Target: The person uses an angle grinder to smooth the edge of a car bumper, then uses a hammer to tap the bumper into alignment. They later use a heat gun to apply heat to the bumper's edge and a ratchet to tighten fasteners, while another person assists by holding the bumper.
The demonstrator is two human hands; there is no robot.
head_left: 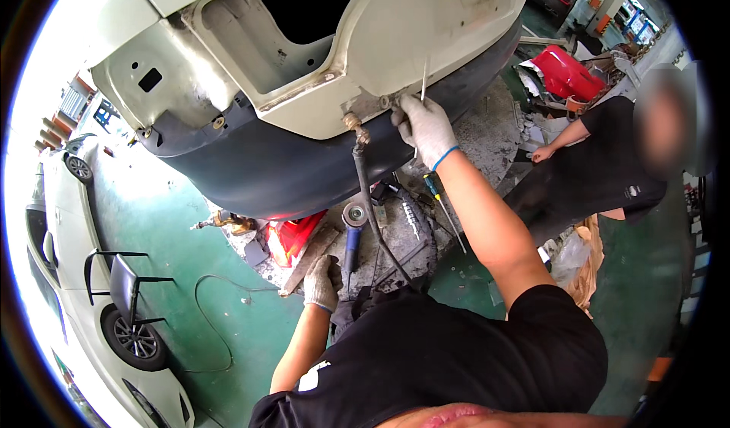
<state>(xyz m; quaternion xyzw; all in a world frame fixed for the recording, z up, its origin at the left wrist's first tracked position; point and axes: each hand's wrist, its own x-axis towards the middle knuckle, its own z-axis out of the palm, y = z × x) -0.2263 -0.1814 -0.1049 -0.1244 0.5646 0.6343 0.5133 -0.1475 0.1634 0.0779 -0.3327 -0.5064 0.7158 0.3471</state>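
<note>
My right hand (427,128), in a whitish knit glove with a blue cuff, is closed around a thin pale rod (424,80) that sticks out above and below it. Its fingertips are at a worn grey patch (372,104) on the lower edge of the cream car body (403,44). Just left of them, a dark cable (363,181) ends in a worn brass-coloured fitting (354,126) against the panel edge. Low by my lap, my gloved left hand (322,282) has curled fingers, beside a wooden board (308,261); whatever it may hold is hidden.
Below the dark bumper (281,166) lie a blue-bodied angle grinder (353,234), a red lamp (295,238) and a screwdriver (432,187). A co-worker (585,169) sits at right, near red car parts (566,74). A black chair (125,287) and a white car (72,276) stand left.
</note>
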